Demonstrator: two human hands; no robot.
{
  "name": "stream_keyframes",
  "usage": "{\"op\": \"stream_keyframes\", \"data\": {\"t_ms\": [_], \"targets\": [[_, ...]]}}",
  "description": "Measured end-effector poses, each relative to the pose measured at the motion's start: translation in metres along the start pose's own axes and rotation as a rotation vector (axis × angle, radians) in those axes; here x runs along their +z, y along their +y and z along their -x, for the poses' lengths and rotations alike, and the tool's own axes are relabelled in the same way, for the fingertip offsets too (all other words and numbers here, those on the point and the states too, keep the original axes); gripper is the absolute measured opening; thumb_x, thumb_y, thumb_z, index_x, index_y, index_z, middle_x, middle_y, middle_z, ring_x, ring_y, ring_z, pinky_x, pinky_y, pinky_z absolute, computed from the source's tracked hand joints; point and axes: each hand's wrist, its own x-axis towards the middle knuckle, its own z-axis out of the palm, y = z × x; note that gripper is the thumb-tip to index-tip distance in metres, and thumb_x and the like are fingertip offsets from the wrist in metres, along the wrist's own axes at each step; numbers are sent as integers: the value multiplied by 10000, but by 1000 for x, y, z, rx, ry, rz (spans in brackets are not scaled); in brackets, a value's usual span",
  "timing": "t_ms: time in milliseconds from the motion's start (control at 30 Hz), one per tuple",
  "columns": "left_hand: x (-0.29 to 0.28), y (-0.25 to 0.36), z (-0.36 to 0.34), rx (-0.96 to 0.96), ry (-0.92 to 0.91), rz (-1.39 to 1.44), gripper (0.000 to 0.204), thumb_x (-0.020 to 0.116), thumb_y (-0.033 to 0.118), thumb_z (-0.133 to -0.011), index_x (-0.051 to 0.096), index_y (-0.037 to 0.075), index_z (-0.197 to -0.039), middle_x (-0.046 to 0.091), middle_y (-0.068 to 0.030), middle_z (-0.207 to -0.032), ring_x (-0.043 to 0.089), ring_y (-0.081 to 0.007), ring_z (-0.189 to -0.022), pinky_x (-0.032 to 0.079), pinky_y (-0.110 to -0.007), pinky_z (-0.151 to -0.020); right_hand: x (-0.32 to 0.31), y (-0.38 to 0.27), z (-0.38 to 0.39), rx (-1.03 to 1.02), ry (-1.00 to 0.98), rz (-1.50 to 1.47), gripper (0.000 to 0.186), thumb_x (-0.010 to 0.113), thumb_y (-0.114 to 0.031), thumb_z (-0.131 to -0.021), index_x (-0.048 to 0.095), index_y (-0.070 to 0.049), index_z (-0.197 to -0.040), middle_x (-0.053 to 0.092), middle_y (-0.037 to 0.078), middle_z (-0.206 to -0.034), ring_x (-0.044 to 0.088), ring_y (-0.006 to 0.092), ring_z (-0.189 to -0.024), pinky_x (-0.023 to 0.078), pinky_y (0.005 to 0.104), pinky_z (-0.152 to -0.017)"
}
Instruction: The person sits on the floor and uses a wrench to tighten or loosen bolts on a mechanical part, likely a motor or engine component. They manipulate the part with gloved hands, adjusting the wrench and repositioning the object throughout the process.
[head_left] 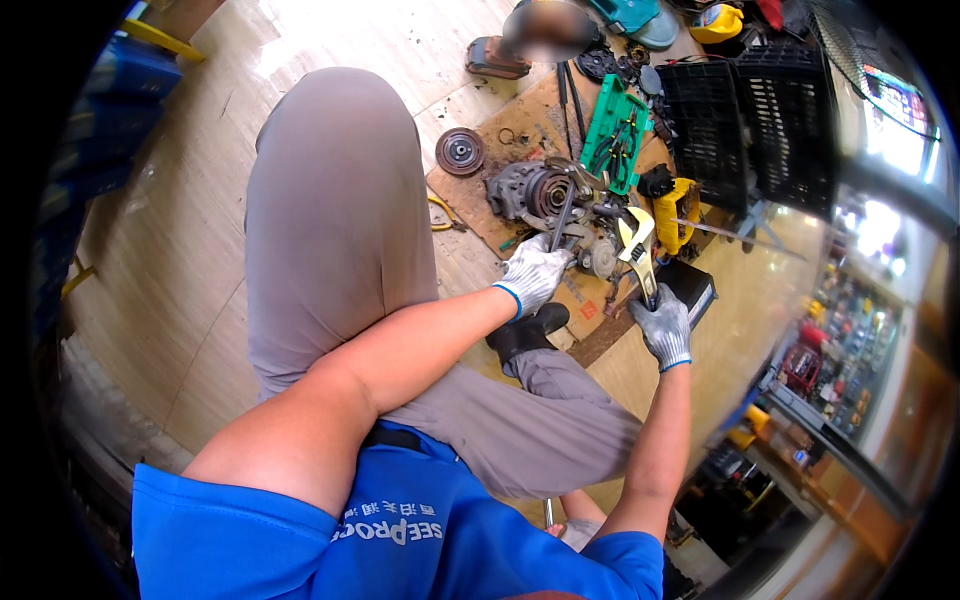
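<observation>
My left hand (pixel 533 277), in a grey-white glove with a blue cuff, is closed round a dark metal bar (pixel 563 218) that stands slanted over the machine parts. Just left of the bar's upper end lies a grey metal housing with a round, copper-coloured coil face (pixel 522 190). In my right hand (pixel 664 326), also gloved, is the handle of a large adjustable wrench (pixel 637 248), its jaw pointing away from me beside the parts. Whether the jaw touches anything cannot be made out. A round metal disc (pixel 599 259) lies between the two hands.
Under the parts lies a stained cardboard sheet (pixel 512 132). On or around it are a pulley (pixel 460 151), yellow-handled pliers (pixel 444 214), a green tool case (pixel 613 132), a yellow tool (pixel 677 214) and a black box (pixel 697 293). Black crates (pixel 703 130) stand beyond, right.
</observation>
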Motion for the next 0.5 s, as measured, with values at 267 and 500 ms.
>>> {"op": "stream_keyframes", "data": {"t_ms": [267, 500], "targets": [[4, -20, -9, 153, -17, -107, 424, 593, 364, -906, 661, 33, -1160, 683, -168, -875, 637, -270, -794, 500, -394, -738, 2, -10, 1, 23, 28, 14, 454, 784, -387, -765, 648, -27, -1007, 689, 243, -898, 658, 444, -893, 515, 498, -750], [3, -12, -2, 182, 38, -87, 423, 591, 364, -900, 660, 21, -1138, 679, -174, -847, 635, -277, -769, 497, -401, -723, 7, 2, -6, 26, 3, 13, 445, 777, -373, -770, 650, -22, -1013, 698, 237, -899, 670, 432, -871, 519, 490, -752]]}}
